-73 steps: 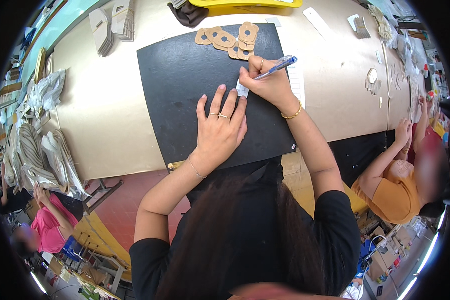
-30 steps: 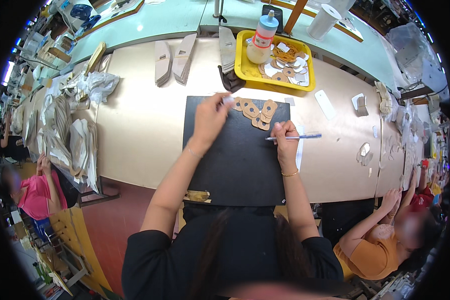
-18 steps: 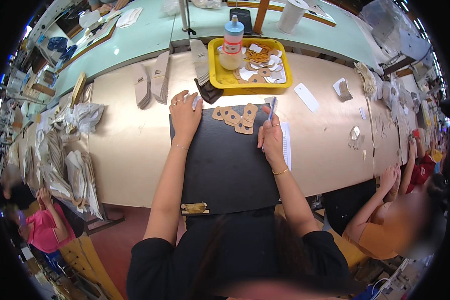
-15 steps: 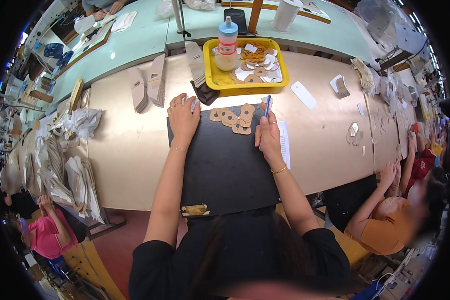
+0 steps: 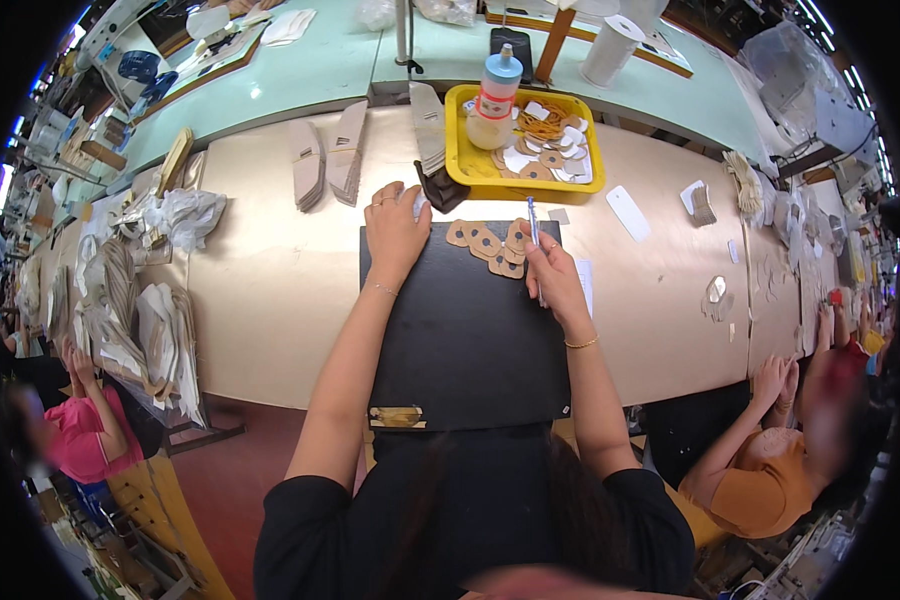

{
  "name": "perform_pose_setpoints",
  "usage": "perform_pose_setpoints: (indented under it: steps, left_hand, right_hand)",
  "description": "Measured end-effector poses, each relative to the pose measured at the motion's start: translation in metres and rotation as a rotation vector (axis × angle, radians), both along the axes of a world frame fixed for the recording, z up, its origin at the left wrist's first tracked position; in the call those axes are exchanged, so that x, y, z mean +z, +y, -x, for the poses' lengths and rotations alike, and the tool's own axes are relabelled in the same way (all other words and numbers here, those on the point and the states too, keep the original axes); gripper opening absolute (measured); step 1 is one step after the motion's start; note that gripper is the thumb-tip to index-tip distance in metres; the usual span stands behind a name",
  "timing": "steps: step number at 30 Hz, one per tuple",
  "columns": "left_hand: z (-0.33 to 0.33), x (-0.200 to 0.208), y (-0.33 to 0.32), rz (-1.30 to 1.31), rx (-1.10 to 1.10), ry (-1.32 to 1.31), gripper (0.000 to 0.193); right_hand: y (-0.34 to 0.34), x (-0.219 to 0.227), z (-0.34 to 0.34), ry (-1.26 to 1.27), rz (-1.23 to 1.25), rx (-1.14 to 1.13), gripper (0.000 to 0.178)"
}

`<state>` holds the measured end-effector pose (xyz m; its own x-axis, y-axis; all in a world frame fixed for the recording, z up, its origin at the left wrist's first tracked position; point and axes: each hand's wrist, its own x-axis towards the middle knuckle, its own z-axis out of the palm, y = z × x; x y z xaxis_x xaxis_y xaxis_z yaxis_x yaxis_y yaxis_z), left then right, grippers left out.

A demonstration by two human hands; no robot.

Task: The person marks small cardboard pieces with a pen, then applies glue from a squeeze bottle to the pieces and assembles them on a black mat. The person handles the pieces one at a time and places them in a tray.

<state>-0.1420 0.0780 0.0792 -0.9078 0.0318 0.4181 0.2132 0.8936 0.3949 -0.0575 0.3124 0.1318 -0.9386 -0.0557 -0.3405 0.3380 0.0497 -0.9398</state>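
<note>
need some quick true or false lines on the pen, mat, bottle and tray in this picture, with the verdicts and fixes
1. The right hand holds a pen. True.
2. The tan pieces lie on the black mat. True.
3. The left hand is inside the yellow tray. False: the left hand is by the far left corner of the black mat, apart from the yellow tray.
4. The squeeze bottle lies flat on the black mat. False: it stands in the yellow tray.
5. The yellow tray is beyond the far edge of the black mat. True.
</note>
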Motion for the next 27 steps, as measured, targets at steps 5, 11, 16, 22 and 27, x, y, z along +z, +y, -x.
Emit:
perform_pose_setpoints:
  steps: [5,11,16,22,27]
  left_hand:
    - [0.001,0.001,0.002,0.004,-0.009,0.029,0.026]
    - [0.0,0.006,0.001,-0.02,-0.016,-0.108,0.029]
    - [0.0,0.007,0.003,0.008,-0.005,-0.059,0.028]
    - [-0.003,0.006,-0.001,-0.013,0.009,-0.007,0.027]
    - [-0.002,0.007,-0.004,-0.099,-0.022,0.016,0.03]
  right_hand:
    - [-0.017,0.022,0.056,0.054,-0.495,0.217,0.042]
    - [-0.063,0.033,0.139,0.322,-0.961,0.162,0.043]
    - [-0.066,0.022,0.098,0.428,-0.806,0.053,0.04]
    - [-0.054,0.017,0.003,0.57,-0.712,0.002,0.019]
    - [-0.065,0.001,-0.071,0.76,-0.461,0.204,0.013]
